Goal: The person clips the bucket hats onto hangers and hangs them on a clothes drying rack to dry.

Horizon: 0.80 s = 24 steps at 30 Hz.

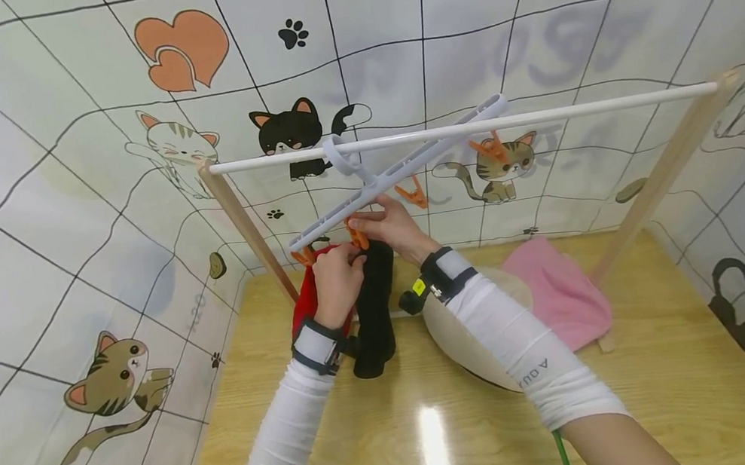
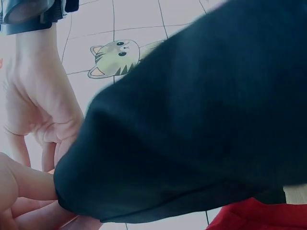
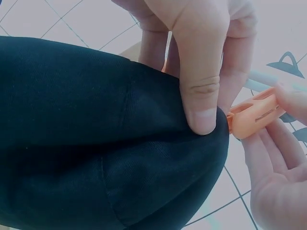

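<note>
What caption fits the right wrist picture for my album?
A thumb pinches soft black cloth beside an orange plastic clothes peg held by the other hand.

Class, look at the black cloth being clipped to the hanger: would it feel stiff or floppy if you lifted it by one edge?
Probably floppy: the black cloth hangs limp and dents under the left hand's thumb. Likely light, since one orange clip seems meant to hold it.

The white sleeve (image 1: 535, 355) on the right forearm carries grey letters — "A O U" — printed near its lower end; the rest of that word is unreadable.
</note>
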Each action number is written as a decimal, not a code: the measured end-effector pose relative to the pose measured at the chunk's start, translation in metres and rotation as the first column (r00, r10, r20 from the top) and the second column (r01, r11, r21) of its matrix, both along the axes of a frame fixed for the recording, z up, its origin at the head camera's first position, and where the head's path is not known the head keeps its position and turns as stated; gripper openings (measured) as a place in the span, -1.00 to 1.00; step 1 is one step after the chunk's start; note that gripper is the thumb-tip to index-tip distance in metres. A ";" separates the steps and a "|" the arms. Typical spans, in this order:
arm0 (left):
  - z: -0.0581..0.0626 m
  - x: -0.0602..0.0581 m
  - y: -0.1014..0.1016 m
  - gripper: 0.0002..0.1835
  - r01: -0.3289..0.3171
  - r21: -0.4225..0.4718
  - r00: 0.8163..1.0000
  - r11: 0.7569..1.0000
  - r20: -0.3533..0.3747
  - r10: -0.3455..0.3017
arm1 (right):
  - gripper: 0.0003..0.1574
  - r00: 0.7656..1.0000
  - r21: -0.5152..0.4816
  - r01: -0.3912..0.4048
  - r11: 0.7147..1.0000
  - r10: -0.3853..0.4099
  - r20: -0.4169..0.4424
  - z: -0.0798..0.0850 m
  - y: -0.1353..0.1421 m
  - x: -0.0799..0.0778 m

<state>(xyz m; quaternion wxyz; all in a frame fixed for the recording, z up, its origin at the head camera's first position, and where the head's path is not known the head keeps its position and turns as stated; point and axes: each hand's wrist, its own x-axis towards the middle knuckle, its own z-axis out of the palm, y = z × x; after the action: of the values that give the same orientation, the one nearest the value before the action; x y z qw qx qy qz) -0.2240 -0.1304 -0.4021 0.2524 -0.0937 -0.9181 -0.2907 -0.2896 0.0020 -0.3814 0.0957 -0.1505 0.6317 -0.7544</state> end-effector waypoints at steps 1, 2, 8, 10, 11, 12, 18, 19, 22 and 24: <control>0.000 0.000 0.000 -0.93 0.001 0.000 1.000 1.000 -0.001 -0.001 | -0.43 1.000 0.000 0.000 1.000 0.000 0.003 0.000 0.000 0.000; 0.000 0.000 0.000 -0.93 0.002 -0.001 1.000 1.000 -0.002 -0.002 | -0.44 1.000 -0.002 -0.001 1.000 0.001 0.006 0.000 0.000 -0.001; 0.005 -0.001 -0.002 -0.92 0.011 -0.004 1.000 1.000 -0.022 -0.011 | -0.49 1.000 -0.009 -0.007 1.000 0.007 0.004 -0.001 0.001 -0.003; 0.007 -0.002 -0.003 -0.92 0.020 0.006 1.000 1.000 -0.023 -0.019 | -0.51 1.000 -0.002 -0.010 1.000 0.010 0.004 -0.001 0.002 -0.004; 0.008 -0.002 -0.003 -0.91 0.023 0.013 0.999 1.000 -0.024 -0.023 | -0.51 1.000 0.002 -0.011 1.000 0.011 0.005 -0.001 0.003 -0.004; 0.008 -0.002 -0.003 -0.91 0.026 0.018 0.999 1.000 -0.024 -0.025 | -0.52 1.000 0.007 -0.014 1.000 0.014 0.003 -0.001 0.004 -0.004; 0.011 -0.003 -0.004 -0.93 0.032 0.031 0.999 0.999 -0.030 -0.031 | -0.50 0.998 0.044 -0.053 0.998 0.054 -0.018 0.000 0.009 -0.004; 0.011 -0.003 -0.004 -0.93 0.030 0.029 0.999 0.999 -0.030 -0.029 | -0.50 0.998 0.049 -0.060 0.997 0.061 -0.021 0.001 0.010 -0.004; 0.011 -0.004 -0.005 -0.94 0.026 0.026 0.999 0.999 -0.025 -0.026 | -0.49 0.996 0.058 -0.079 0.995 0.080 -0.028 0.001 0.011 -0.004; 0.011 -0.005 -0.006 -0.95 0.030 0.028 0.999 0.999 -0.021 -0.030 | -0.48 0.996 0.066 -0.087 0.994 0.090 -0.031 0.001 0.011 -0.004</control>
<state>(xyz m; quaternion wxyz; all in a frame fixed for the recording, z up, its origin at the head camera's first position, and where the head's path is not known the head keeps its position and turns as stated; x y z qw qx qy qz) -0.2291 -0.1367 -0.3916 0.2589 -0.1068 -0.9097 -0.3066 -0.2936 0.0133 -0.3803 0.1230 -0.1879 0.6499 -0.7261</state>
